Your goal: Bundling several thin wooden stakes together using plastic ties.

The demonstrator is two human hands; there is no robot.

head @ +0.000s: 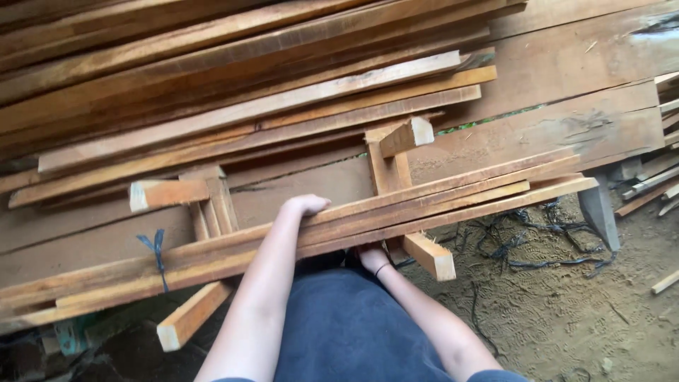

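Note:
A bundle of long thin wooden slats (460, 201) lies slanted across the view, tied near its left end with a blue strap (157, 247). My left hand (305, 205) reaches over the bundle, and its fingers curl over the bundle's far edge. My right hand (371, 256), with a thin band on the wrist, is tucked under the bundle's near edge and mostly hidden; it seems to grip from below. Short wooden cross-pieces (431, 256) stick out beneath the slats.
A big stack of long boards (212, 71) fills the top left, with wide planks (566, 127) behind the bundle. Loose black straps (537, 247) lie on the sandy ground (566, 318) at right. More offcuts (665, 184) sit at the right edge.

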